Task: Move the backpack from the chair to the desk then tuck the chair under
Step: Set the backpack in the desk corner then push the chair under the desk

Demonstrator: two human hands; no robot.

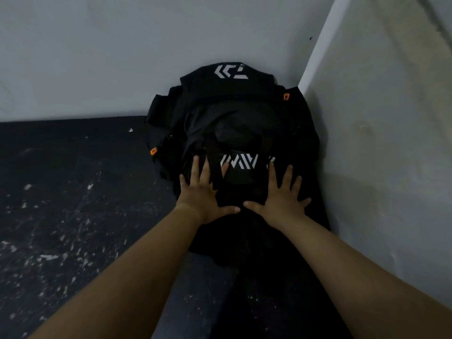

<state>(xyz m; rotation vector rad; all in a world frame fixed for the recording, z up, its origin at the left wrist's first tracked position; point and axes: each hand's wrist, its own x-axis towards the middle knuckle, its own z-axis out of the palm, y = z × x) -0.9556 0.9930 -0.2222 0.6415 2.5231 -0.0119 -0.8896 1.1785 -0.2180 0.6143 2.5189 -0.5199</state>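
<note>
While both palms lie flat and spread on the black backpack (232,133), left hand (204,194) and right hand (283,194) gripping nothing, it sits on the dark desk (61,204) in the wall corner; press evenly so it settles stably.

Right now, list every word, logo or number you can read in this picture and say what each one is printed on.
Backpack, near panel: white angular letters, partly covered by a strap and the left hand; only something like "AIW" shows, not a whole word.
Backpack, top flap: a white angular logo mark, not letters.
Orange tabs: no readable text.
Nothing readable on the walls or the dark surface.
</note>
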